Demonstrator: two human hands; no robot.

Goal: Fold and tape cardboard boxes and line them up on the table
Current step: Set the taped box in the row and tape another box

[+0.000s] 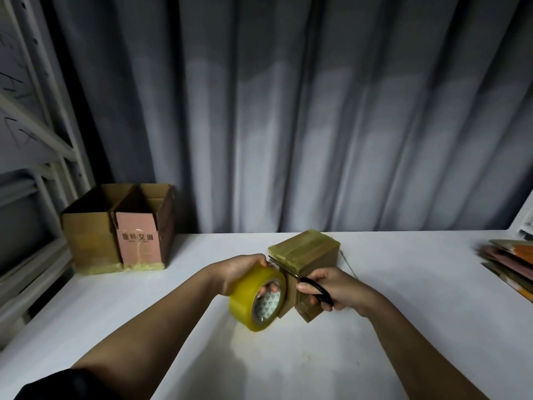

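Left hand (245, 268) grips the yellow-brown tape roll (256, 298), right hand (331, 287) clenches black-handled scissors (315, 288) at the small taped cardboard box (305, 252), mid white table (317, 356).

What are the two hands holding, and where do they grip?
Left hand grips the tape roll, fingers through its core. Right hand holds scissors by the handles.

Two bare forearms in view, uncovered from wrist to past the elbow. Left arm: dark, near-black sleeve (69, 383) bunched at upper arm, lower left corner. Right arm: no sleeve visible in frame. Both hands bare: left hand (245, 272), right hand (331, 287). No rings, watch or bands visible.
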